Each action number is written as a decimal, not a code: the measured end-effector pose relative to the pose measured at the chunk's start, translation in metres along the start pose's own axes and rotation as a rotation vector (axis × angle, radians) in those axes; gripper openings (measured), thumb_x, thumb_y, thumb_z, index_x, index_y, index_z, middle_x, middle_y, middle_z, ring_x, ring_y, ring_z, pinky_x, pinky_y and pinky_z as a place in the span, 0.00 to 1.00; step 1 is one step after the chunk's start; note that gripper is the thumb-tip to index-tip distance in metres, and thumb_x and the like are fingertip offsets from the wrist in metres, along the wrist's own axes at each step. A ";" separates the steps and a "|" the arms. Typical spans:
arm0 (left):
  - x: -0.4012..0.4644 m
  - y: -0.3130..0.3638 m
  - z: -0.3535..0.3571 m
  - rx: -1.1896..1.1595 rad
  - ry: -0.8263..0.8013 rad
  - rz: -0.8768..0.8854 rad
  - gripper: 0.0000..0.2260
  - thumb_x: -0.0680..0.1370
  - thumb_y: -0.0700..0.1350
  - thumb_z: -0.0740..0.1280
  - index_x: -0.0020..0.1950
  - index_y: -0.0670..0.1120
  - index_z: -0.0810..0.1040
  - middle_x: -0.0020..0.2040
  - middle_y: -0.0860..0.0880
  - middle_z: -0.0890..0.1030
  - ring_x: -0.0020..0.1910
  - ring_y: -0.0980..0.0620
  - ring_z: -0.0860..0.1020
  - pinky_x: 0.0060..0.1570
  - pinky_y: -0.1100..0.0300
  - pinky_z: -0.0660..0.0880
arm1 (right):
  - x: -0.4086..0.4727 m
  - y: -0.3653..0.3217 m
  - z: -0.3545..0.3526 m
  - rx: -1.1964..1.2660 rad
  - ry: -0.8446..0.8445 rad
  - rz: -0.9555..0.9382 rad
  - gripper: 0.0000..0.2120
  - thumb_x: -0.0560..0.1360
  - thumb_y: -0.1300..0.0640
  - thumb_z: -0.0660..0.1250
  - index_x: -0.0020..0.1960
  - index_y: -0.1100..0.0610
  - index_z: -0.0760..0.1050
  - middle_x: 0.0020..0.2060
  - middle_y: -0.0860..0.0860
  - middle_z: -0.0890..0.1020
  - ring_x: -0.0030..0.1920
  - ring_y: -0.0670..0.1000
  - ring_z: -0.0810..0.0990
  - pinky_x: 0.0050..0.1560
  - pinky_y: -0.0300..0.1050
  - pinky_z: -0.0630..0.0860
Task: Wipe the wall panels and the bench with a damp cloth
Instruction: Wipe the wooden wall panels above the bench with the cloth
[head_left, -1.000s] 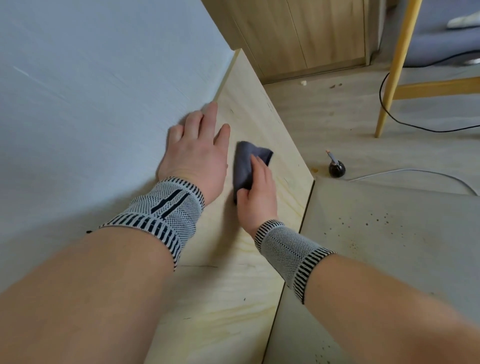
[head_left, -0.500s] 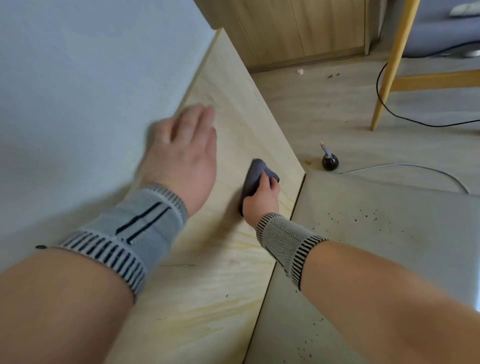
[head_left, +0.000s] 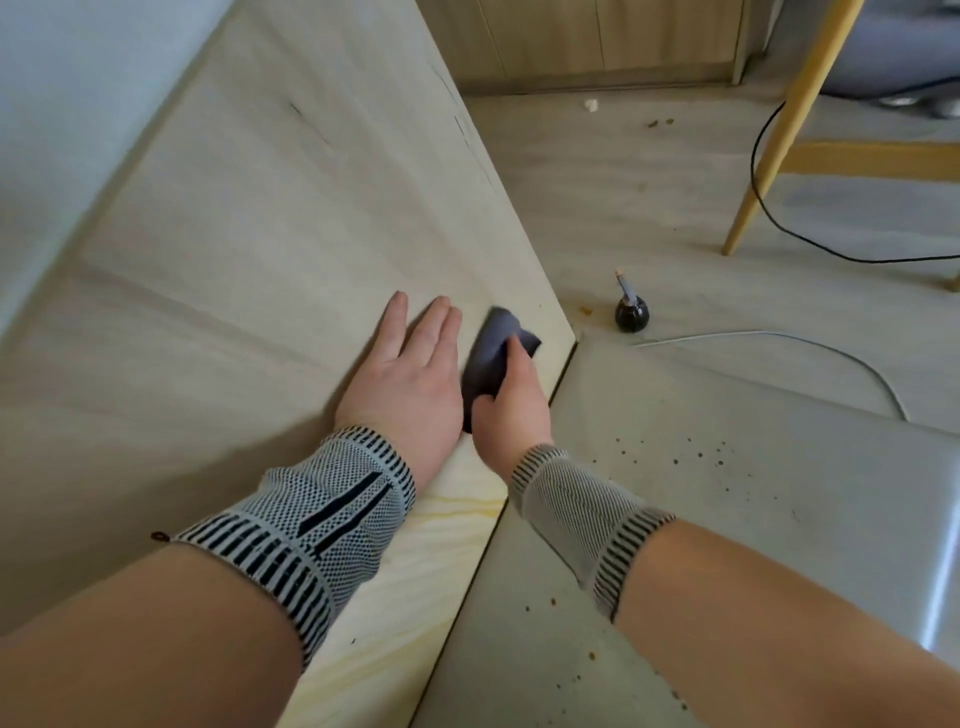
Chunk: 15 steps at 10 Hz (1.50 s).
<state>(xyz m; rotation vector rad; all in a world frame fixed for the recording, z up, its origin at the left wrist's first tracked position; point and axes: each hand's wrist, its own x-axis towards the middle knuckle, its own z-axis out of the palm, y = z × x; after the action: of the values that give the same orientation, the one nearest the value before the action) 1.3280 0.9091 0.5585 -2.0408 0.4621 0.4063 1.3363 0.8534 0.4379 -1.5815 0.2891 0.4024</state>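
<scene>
A pale wooden panel slopes away from me beside the white wall. My left hand rests flat on the panel with its fingers straight. Right beside it, my right hand grips a dark grey cloth and presses it against the panel near its lower right edge. Both wrists wear grey knitted bands. A grey bench surface with dark specks lies to the right of the panel.
A small black bottle stands on the floor past the bench corner. A white cable and a black cable run across the floor. A yellow wooden chair leg rises at the right, with wooden cabinets behind.
My left hand has slid down the panel away from the wall, ending beside the right hand. The right hand and cloth have moved toward the panel's lower right edge. The view has shifted.
</scene>
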 end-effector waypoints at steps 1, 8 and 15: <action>0.012 0.009 0.003 -0.012 0.016 0.016 0.26 0.84 0.45 0.45 0.79 0.35 0.45 0.80 0.37 0.42 0.78 0.38 0.39 0.67 0.34 0.29 | -0.002 0.012 0.005 0.052 0.036 -0.168 0.37 0.74 0.71 0.58 0.79 0.54 0.52 0.77 0.48 0.58 0.75 0.47 0.58 0.73 0.36 0.56; 0.032 0.048 0.029 -0.073 -0.029 0.073 0.24 0.84 0.45 0.46 0.79 0.36 0.53 0.80 0.37 0.41 0.78 0.38 0.38 0.60 0.37 0.24 | 0.093 0.048 -0.028 -0.264 -0.052 0.175 0.37 0.77 0.69 0.58 0.80 0.58 0.42 0.79 0.51 0.47 0.77 0.50 0.53 0.70 0.37 0.55; -0.070 0.030 0.024 -0.108 -0.201 0.023 0.25 0.84 0.48 0.53 0.79 0.38 0.56 0.79 0.34 0.40 0.77 0.33 0.35 0.68 0.33 0.30 | 0.002 0.022 -0.004 -0.405 -0.153 0.208 0.28 0.77 0.63 0.61 0.75 0.58 0.58 0.65 0.60 0.73 0.56 0.58 0.76 0.49 0.47 0.74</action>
<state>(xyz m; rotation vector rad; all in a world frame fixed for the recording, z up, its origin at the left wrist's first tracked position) 1.2501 0.9274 0.5574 -2.0736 0.3474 0.6555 1.3295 0.8480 0.4172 -1.9089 0.2657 0.7782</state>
